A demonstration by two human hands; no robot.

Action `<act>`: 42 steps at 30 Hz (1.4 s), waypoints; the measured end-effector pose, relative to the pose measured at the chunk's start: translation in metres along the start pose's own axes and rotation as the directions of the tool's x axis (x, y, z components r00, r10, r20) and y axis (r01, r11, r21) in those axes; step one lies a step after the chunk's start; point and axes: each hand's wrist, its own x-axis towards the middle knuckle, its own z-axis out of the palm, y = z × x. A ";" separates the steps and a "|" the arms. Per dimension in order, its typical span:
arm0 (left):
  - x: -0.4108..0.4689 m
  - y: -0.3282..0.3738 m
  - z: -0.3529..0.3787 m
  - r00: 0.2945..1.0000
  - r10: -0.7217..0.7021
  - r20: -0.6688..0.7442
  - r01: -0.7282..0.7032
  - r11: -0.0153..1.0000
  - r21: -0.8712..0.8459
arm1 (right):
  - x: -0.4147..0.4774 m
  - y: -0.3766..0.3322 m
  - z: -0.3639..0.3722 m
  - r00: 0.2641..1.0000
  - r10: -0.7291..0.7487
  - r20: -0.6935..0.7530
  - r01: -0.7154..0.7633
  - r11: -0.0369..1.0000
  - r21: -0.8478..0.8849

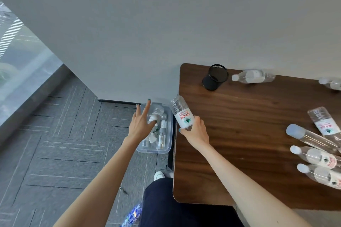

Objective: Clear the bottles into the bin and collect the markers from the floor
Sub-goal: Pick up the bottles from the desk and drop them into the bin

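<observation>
My right hand [195,131] grips a clear plastic bottle [180,112] with a red and white label, held base up over the table's left edge. My left hand [141,121] is spread open, fingers apart, above a clear plastic bin [168,145] on the floor; several bottles lie inside the bin. More bottles lie on the wooden table [249,134]: one [252,76] at the back near the wall, one [332,84] at the far right edge, and several [317,156] on the right side. A thin dark marker [124,190] lies on the carpet near my leg.
A black mesh pen cup [215,77] stands at the table's back left corner. A blue-labelled bottle [132,215] lies on the carpet at the bottom. My dark trouser leg [175,204] and white shoe [158,175] are beside the table. A glass wall [18,61] runs along the left.
</observation>
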 end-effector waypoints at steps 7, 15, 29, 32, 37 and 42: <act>-0.018 -0.027 0.016 0.997 -0.056 0.057 0.061 0.994 -0.090 | -0.007 -0.014 0.012 0.997 0.018 0.076 -0.019 1.000 0.008; -0.041 -0.048 0.008 0.993 -0.119 -0.017 0.114 0.975 -0.189 | -0.005 -0.055 0.027 0.991 0.008 0.135 -0.010 1.000 0.011; -0.070 -0.058 0.010 0.985 -0.174 0.010 0.167 0.925 -0.341 | -0.014 -0.044 0.027 0.977 -0.194 0.093 0.201 0.977 -0.076; -0.066 -0.044 0.007 0.989 -0.145 0.002 0.137 0.930 -0.342 | -0.016 -0.032 0.024 0.978 -0.185 0.093 0.190 0.981 -0.039; -0.054 -0.006 0.007 0.998 -0.063 -0.005 0.057 0.941 -0.335 | -0.014 -0.011 0.006 0.983 -0.180 0.043 0.179 0.983 0.044; -0.042 0.051 0.018 0.998 0.059 0.015 -0.051 0.944 -0.327 | -0.009 0.019 -0.024 0.989 -0.146 -0.033 0.149 0.979 0.137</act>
